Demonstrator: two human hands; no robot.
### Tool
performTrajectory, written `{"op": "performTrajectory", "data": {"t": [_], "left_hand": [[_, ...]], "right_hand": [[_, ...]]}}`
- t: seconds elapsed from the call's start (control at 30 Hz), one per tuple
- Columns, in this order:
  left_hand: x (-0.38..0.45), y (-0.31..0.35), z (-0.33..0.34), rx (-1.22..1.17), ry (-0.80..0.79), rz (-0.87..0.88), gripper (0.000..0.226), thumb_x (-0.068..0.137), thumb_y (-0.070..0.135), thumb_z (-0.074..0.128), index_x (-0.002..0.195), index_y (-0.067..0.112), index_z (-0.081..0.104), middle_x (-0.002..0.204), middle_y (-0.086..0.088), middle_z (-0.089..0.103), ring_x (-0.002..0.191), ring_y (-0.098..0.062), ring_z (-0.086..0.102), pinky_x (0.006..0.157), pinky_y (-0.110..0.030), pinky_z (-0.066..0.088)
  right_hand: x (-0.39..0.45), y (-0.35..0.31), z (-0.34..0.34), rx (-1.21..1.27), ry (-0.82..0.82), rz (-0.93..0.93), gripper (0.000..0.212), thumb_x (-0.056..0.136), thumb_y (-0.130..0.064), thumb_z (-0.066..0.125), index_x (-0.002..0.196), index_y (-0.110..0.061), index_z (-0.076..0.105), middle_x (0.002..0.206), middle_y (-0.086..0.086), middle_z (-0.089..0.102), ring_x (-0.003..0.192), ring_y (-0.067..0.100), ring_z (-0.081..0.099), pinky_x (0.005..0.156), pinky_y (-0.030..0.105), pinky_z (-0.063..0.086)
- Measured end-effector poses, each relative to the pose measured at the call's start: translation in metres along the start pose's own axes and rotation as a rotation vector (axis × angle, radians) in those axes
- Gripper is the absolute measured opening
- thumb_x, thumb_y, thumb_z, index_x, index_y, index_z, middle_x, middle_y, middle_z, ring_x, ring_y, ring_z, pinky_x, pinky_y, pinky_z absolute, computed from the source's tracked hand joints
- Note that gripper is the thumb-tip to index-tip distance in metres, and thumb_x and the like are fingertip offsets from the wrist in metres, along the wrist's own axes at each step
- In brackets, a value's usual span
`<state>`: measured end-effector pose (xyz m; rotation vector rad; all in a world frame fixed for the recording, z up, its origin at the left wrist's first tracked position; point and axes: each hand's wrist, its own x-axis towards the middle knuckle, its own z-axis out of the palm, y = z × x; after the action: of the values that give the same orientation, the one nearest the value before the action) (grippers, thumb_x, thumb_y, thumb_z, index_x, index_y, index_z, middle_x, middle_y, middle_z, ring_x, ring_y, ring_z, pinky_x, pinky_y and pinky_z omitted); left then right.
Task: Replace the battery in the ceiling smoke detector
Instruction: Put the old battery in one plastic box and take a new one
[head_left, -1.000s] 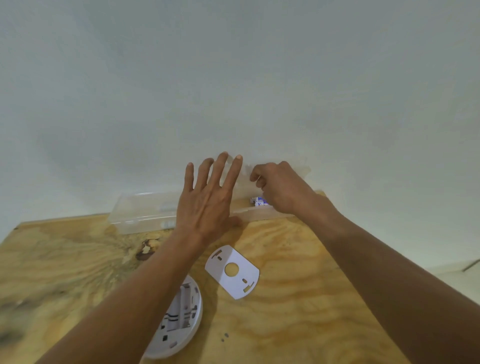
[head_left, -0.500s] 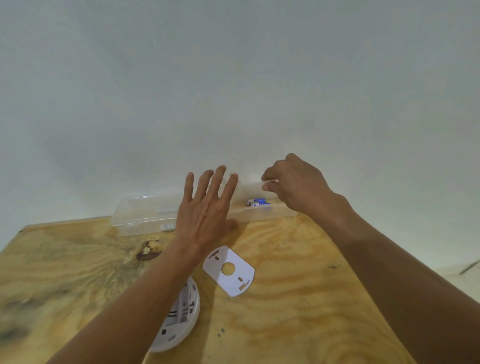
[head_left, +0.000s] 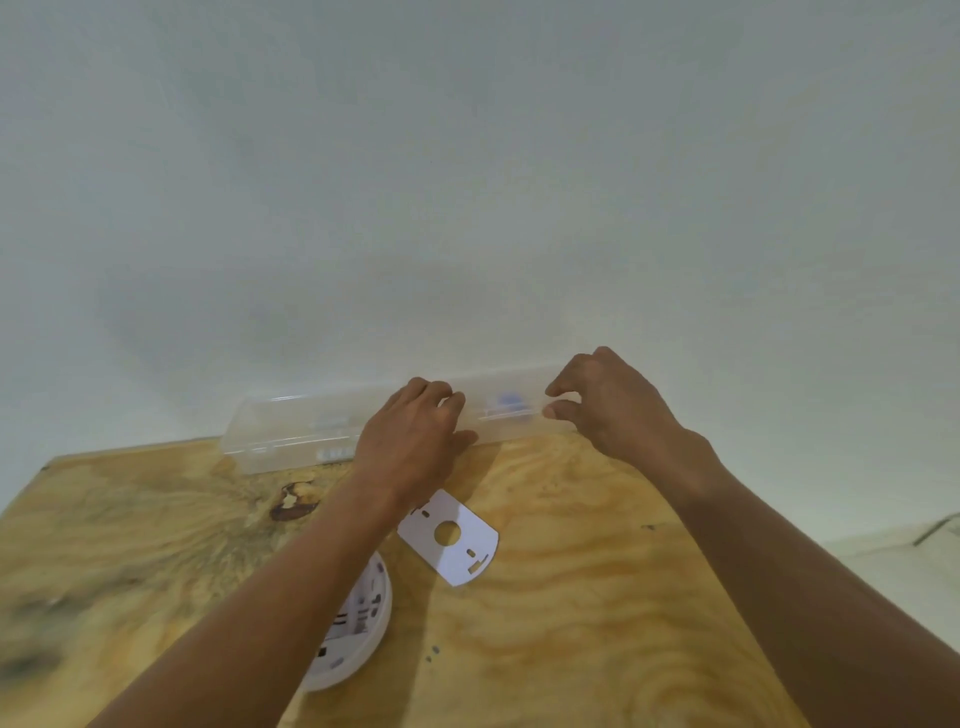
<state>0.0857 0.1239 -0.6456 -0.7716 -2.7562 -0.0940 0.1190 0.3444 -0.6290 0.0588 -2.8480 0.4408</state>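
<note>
A long clear plastic box (head_left: 291, 436) lies at the back of the plywood table (head_left: 571, 623), against the wall, with its lid down. A blue-labelled battery (head_left: 509, 401) shows blurred through the lid. My left hand (head_left: 410, 441) grips the box's middle, fingers curled over the top and thumb at the front. My right hand (head_left: 608, 410) holds the box's right part, thumb and fingers pinching its front edge. The white smoke detector (head_left: 363, 618) lies back-side up, partly hidden under my left forearm. Its flat white mounting plate (head_left: 452, 543) lies beside it.
A plain white wall rises right behind the box. A dark knot (head_left: 291, 501) marks the wood left of my left wrist. Past the table's right edge a pale floor (head_left: 893, 566) shows.
My left hand's spread fingers have curled down onto the box. My right hand came out of the box and moved right along it; the lid is now down.
</note>
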Motion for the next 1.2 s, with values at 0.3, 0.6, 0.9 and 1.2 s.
{"op": "performTrajectory", "data": {"t": [0.3,0.6,0.9,1.2], "left_hand": [[0.005,-0.002,0.008,0.034,-0.03,0.036,0.022,0.104,0.024,0.055,0.116,0.015,0.071,0.125,0.002,0.066,0.125,-0.019,0.05,0.08,-0.03,0.053],[0.006,-0.003,0.011,0.036,-0.026,0.058,0.023,0.105,0.025,0.052,0.115,0.014,0.069,0.122,0.0,0.068,0.123,-0.02,0.053,0.084,-0.028,0.05],[0.004,0.004,0.0,-0.008,-0.117,-0.005,0.034,0.105,0.029,0.049,0.131,0.01,0.06,0.141,-0.004,0.058,0.135,-0.022,0.045,0.093,-0.038,0.055],[-0.05,-0.033,-0.036,-0.098,0.02,-0.105,0.051,0.101,0.034,0.056,0.149,0.018,0.047,0.158,-0.003,0.044,0.145,-0.023,0.039,0.108,-0.039,0.042]], "right_hand": [[-0.005,0.009,0.013,0.033,0.062,-0.021,0.021,0.095,-0.025,0.062,0.106,-0.014,0.077,0.099,0.0,0.064,0.1,0.018,0.052,0.077,0.041,0.05],[-0.008,0.009,0.018,-0.019,0.097,-0.074,0.023,0.098,-0.022,0.059,0.109,-0.009,0.074,0.094,0.002,0.06,0.097,0.019,0.053,0.072,0.036,0.048],[-0.01,0.0,0.014,-0.065,0.062,-0.029,0.028,0.097,-0.022,0.059,0.121,-0.012,0.069,0.113,0.004,0.061,0.11,0.021,0.053,0.078,0.034,0.049],[-0.028,-0.096,0.024,0.384,0.098,0.024,0.02,0.092,-0.026,0.066,0.108,-0.015,0.074,0.093,-0.005,0.067,0.074,0.001,0.055,0.071,0.009,0.041]]}}
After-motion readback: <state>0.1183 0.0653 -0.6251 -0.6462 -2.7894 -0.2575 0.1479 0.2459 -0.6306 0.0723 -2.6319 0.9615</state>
